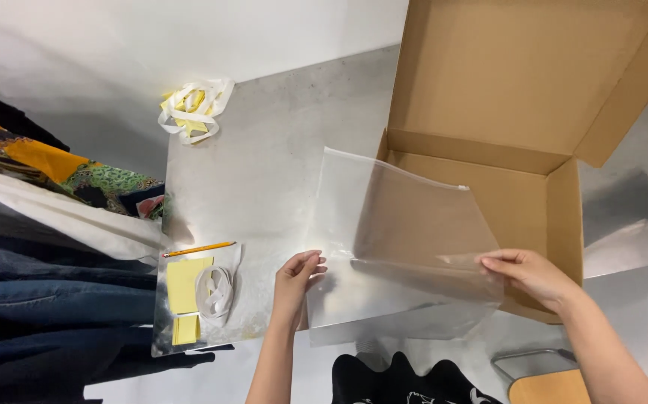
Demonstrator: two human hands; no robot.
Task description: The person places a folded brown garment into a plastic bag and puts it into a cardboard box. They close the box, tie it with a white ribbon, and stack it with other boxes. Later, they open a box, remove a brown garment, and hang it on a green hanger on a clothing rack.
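Clear plastic bag (398, 239) between left hand (296, 275) and right hand (535, 275), over cardboard box (533, 97).

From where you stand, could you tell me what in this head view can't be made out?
- Box floor: blurred behind the clear bag that the left hand and right hand hold up.
- Box lid top: cut off by the frame's upper edge.
- Chair: cut off by the bottom edge.
- Folded clothes: run off the left edge.
- Items under the white straps: too small to tell.

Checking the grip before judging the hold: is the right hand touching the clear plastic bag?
Touching. The head view shows the right hand pinching the right edge of the clear plastic bag, fingers overlapping the film with no gap.
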